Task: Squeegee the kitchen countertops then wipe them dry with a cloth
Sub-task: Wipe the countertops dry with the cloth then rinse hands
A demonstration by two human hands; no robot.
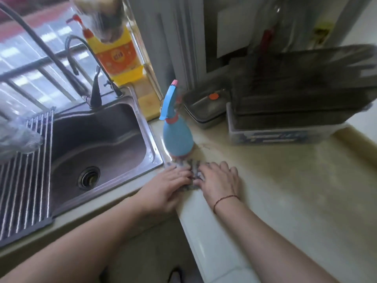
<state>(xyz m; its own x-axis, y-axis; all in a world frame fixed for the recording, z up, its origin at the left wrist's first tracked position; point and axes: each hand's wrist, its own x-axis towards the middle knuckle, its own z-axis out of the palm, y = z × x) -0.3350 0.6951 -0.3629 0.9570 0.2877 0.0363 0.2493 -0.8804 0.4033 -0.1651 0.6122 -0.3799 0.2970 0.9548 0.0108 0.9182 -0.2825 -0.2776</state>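
A small grey patterned cloth (188,164) lies on the beige countertop (285,180) just right of the sink's corner. My left hand (170,185) and my right hand (219,179) both rest flat on the cloth, fingers spread and pressing it down, side by side. Most of the cloth is hidden under the hands. A blue spray bottle (176,137) with a pink cap stands upright right behind the cloth. No squeegee shows in this view.
A steel sink (98,144) with a dark tap lies to the left, a roll-up rack (24,180) over its left part. A yellow detergent bottle (120,56) stands behind. Steel lidded containers (206,109) and a dark tray stack (302,94) fill the back of the counter.
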